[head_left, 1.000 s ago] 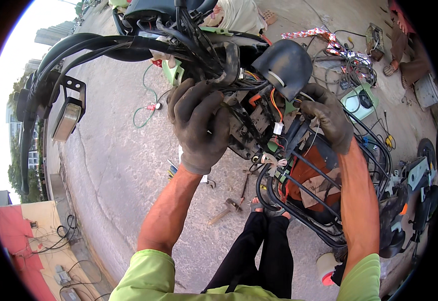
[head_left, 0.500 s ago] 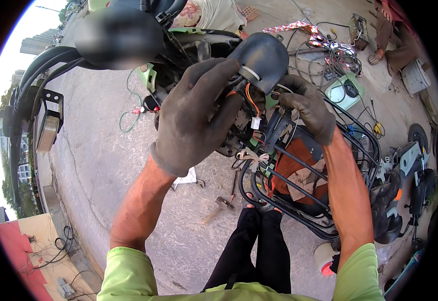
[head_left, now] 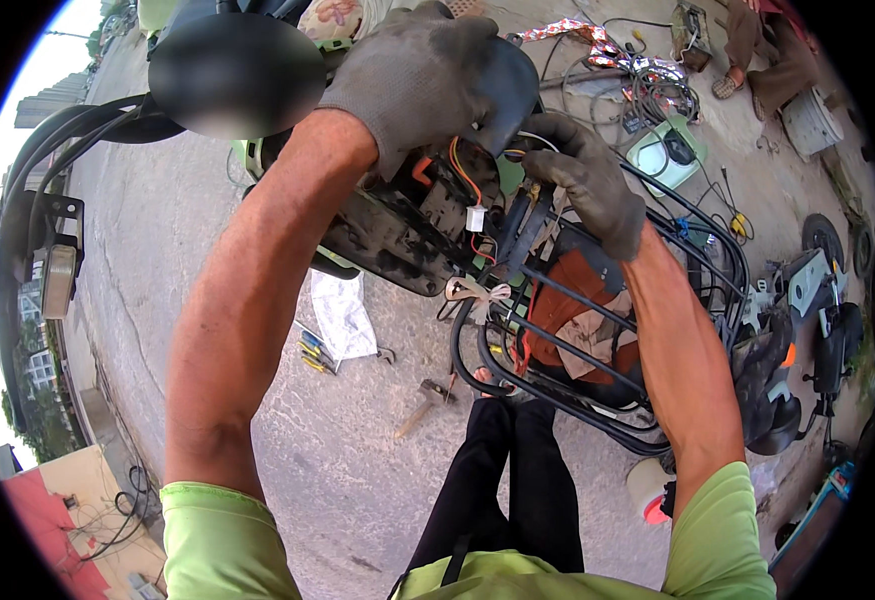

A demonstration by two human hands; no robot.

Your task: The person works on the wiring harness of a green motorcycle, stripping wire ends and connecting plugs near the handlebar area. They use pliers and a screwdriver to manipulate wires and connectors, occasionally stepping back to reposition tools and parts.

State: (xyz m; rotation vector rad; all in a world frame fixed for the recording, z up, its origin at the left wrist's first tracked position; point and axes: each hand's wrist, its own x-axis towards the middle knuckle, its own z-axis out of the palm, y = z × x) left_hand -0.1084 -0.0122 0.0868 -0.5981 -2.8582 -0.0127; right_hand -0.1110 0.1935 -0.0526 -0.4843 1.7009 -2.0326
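My left hand (head_left: 419, 82), in a grey-brown work glove, is closed over a dark rounded plastic cover (head_left: 509, 92) on a partly stripped scooter. Its fingertips are hidden behind the cover. Close by on the right, my gloved right hand (head_left: 589, 186) pinches at a pale thin cable (head_left: 537, 136) under the cover's edge. Orange and yellow wires (head_left: 463, 172) hang between the hands, ending in a white connector (head_left: 474, 218). Below them, a pale ribbon (head_left: 477, 296) is tied to a black tubular rack (head_left: 582, 345) with brown cloth inside.
A hammer (head_left: 425, 406), pliers (head_left: 313, 348) and a white sheet (head_left: 345, 315) lie on the concrete. Tangled cables (head_left: 659, 100) and a pale green panel (head_left: 665, 158) lie at the right. Beyond are a bucket (head_left: 810, 128) and a seated person (head_left: 769, 62). A round mirror (head_left: 237, 75) stands at upper left.
My left hand has moved up and away, from the cover's near side to over its top. The cover has tilted and shifted left in view. My right hand stays beside it.
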